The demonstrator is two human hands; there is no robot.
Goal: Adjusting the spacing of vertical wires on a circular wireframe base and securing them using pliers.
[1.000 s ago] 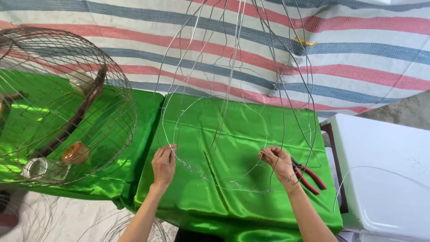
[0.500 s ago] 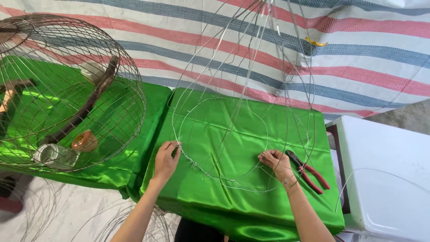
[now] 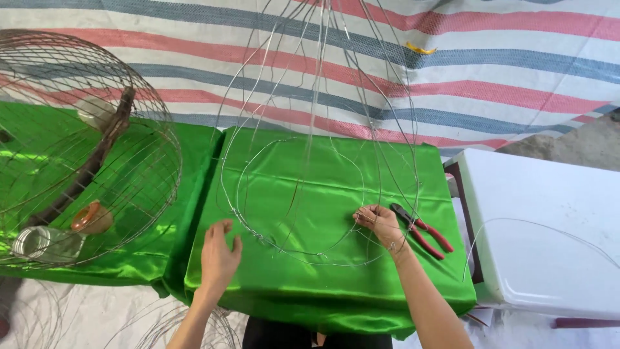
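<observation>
Wire frame (image 3: 310, 194) — ribs rising upright

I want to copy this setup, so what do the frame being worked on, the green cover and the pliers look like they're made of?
Wire frame: thin bare metal wire, silvery, with bright glints. Green cover: satin-like fabric, glossy with soft folds. Pliers: dark metal jaws; red handles, probably plastic-coated.

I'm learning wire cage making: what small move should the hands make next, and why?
Probably bring the left hand back onto the wire ring. It lies open on the green cloth beside the ring, while the right hand alone pinches an upright wire.
</observation>
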